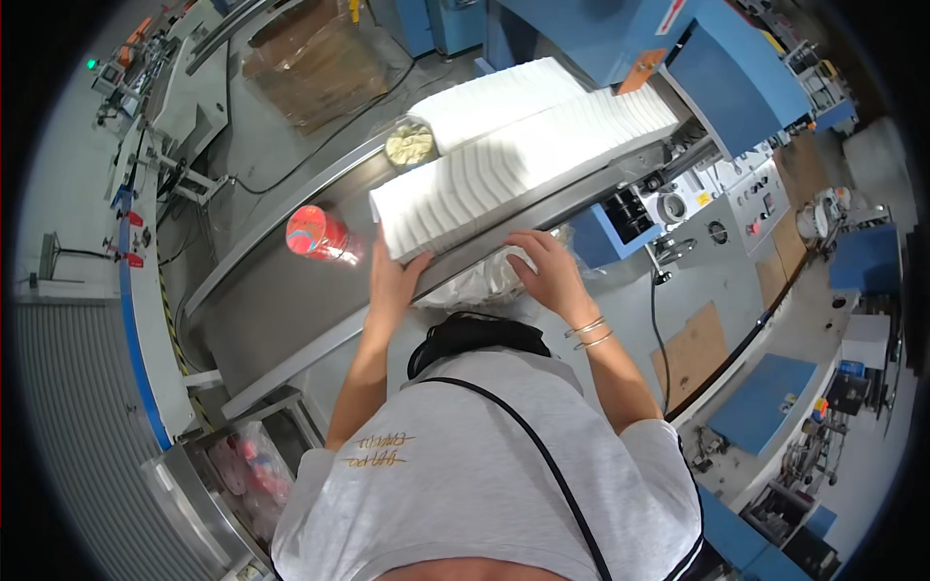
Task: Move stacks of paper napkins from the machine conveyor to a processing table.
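Note:
Two long rows of white, thin, packed sheets or pads lie on a metal trough-like table; the nearer row (pixel 484 184) is longer than the farther row (pixel 513 102). My left hand (pixel 392 281) rests against the near left end of the nearer row, thumb apart from the fingers; some fingertips are hidden by the stack. Beside the long near side of that row, my right hand (pixel 552 271) is at the table's edge, fingers spread and slightly bent, holding nothing. Left of my left hand lies a red cylindrical container (pixel 320 234). A round tub with crumpled pale yellow material (pixel 410 145) sits by the farther row's end.
The metal table (pixel 271 300) has a raised rim. Blue machinery (pixel 620 39) stands at its far right end, with a control panel (pixel 751 208) beyond. Clear plastic (pixel 480 281) hangs below the near edge. A bin (pixel 252 465) with plastic-wrapped items stands lower left.

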A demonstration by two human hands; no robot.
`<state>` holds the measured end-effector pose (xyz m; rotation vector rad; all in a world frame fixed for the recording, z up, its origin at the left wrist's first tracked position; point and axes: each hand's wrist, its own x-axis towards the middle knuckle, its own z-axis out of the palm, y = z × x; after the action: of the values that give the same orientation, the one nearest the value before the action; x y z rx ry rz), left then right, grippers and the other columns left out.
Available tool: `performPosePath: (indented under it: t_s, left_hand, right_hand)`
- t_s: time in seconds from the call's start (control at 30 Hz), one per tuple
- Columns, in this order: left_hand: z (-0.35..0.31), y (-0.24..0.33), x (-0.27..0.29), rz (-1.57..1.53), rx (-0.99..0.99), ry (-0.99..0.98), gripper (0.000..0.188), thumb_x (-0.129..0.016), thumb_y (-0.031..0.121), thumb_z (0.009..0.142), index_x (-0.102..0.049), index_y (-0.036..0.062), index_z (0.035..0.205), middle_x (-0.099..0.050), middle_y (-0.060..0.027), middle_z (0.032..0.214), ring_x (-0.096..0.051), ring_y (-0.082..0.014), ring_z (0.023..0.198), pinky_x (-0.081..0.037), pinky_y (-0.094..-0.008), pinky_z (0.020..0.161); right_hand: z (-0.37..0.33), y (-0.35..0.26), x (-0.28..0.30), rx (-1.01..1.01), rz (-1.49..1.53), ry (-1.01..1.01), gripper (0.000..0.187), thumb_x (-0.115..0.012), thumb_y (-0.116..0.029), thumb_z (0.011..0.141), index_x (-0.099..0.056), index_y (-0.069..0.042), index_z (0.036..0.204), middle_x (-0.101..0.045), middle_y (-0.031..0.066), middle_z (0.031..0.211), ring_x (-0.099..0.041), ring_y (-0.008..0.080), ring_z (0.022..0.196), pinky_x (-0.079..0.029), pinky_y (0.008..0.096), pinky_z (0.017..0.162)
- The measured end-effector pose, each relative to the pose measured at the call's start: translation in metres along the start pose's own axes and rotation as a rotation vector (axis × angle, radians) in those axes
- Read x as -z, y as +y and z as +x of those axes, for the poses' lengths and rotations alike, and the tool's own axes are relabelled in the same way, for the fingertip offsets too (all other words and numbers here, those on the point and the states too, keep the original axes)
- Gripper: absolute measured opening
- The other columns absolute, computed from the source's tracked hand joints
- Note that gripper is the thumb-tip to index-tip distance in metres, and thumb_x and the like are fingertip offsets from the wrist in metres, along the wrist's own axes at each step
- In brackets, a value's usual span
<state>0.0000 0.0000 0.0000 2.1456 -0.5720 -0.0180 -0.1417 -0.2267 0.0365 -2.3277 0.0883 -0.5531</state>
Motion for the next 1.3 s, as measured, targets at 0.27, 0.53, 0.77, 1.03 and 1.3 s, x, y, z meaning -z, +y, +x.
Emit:
performPosePath:
  t_s: [0.27,0.53,0.77,1.03,1.3]
  left_hand:
    - [-0.006,0.020,-0.019,0.184,0.056,-0.009,0.066,-0.076,0.019,0.073,-0.047,-0.0035,0.127,-0.053,-0.0242,0.120,-0.051,-0.0400,0.109,-0.042,-0.0421,0.093]
    - [-0.011,0.021,-0.016,0.062,0.129,0.125,0.081,-0.078,0.022,0.072,-0.037,-0.0040,0.137,-0.049,-0.0243,0.129,-0.050,-0.0364,0.118,-0.039,-0.0400,0.099]
    - [-0.014,0.014,-0.017,0.032,0.070,0.178,0.079,-0.077,0.021,0.074,-0.037,-0.0046,0.137,-0.047,-0.0249,0.133,-0.047,-0.0355,0.122,-0.036,-0.0400,0.103]
    - [-0.018,0.016,-0.017,0.024,0.023,0.231,0.076,-0.075,0.022,0.077,-0.038,-0.0042,0.137,-0.049,-0.0245,0.132,-0.048,-0.0335,0.122,-0.036,-0.0390,0.103]
    - [-0.018,0.013,-0.016,0.044,-0.039,0.292,0.071,-0.074,0.021,0.078,-0.040,-0.0038,0.135,-0.054,-0.0232,0.125,-0.054,-0.0328,0.115,-0.041,-0.0395,0.098]
  right_hand:
    - [0.025,0.084,0.059,-0.299,0.089,0.326,0.026,-0.063,-0.008,0.086,-0.061,-0.002,0.111,-0.066,0.0110,0.094,-0.062,0.0169,0.076,-0.051,0.0285,0.070]
    - [0.060,0.141,0.088,-0.415,-0.032,0.444,0.050,-0.062,-0.013,0.087,-0.044,0.000,0.131,-0.060,0.0203,0.114,-0.066,0.0229,0.082,-0.052,0.0317,0.073]
    - [0.063,0.142,0.093,-0.331,-0.123,0.386,0.047,-0.060,-0.011,0.086,-0.047,-0.001,0.131,-0.059,0.0238,0.115,-0.066,0.0279,0.083,-0.052,0.0351,0.074]
    - [0.061,0.144,0.099,-0.250,-0.184,0.373,0.044,-0.060,-0.011,0.086,-0.050,0.000,0.128,-0.059,0.0236,0.115,-0.066,0.0304,0.083,-0.053,0.0359,0.073]
    - [0.063,0.146,0.101,-0.300,-0.223,0.355,0.047,-0.059,-0.010,0.086,-0.048,0.001,0.130,-0.059,0.0245,0.110,-0.062,0.0377,0.086,-0.050,0.0428,0.076]
